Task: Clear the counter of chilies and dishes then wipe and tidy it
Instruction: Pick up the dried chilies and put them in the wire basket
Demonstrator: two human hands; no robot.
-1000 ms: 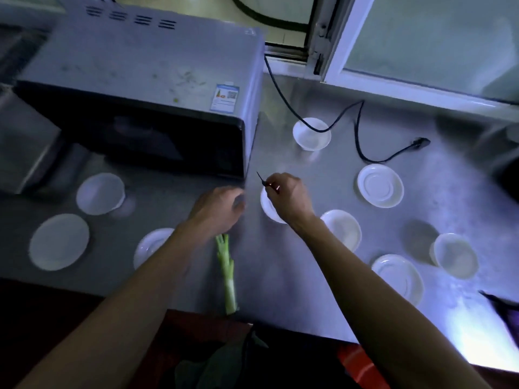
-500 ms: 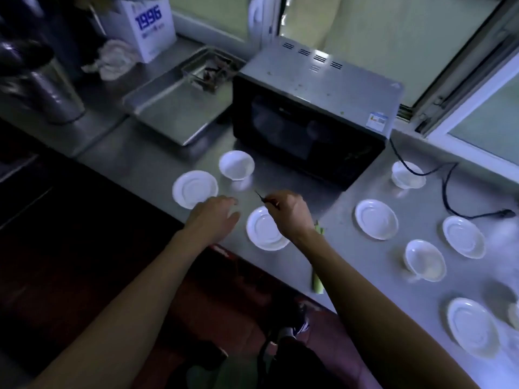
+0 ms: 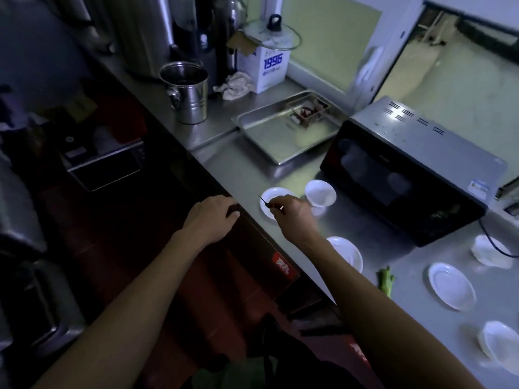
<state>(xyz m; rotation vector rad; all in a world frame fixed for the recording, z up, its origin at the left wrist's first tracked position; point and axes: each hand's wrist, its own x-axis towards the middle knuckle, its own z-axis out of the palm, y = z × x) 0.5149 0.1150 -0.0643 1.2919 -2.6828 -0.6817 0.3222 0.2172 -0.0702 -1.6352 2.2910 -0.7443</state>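
My right hand (image 3: 296,217) pinches a thin dark chili (image 3: 265,201) by one end, held above a white saucer (image 3: 270,195) near the counter's front edge. My left hand (image 3: 213,217) hovers palm down off the counter edge, fingers relaxed, holding nothing. A small white bowl (image 3: 320,192) stands beside that saucer. Another saucer (image 3: 346,252) lies partly under my right forearm. Further white dishes (image 3: 451,285) (image 3: 491,251) (image 3: 501,343) are spread to the right. A green chili (image 3: 386,280) lies by my forearm.
A black microwave (image 3: 407,169) stands at the back with a cord (image 3: 490,242) trailing right. A steel tray (image 3: 286,133) holding a small basket with red pieces (image 3: 309,112) sits left of it. A metal pot (image 3: 186,91), a rag (image 3: 236,85) and a white box (image 3: 268,68) stand further back.
The view has swung left along the counter. My right hand carried the dark chili leftward, from over the middle saucer to over the leftmost one. My left hand moved off the counter edge.
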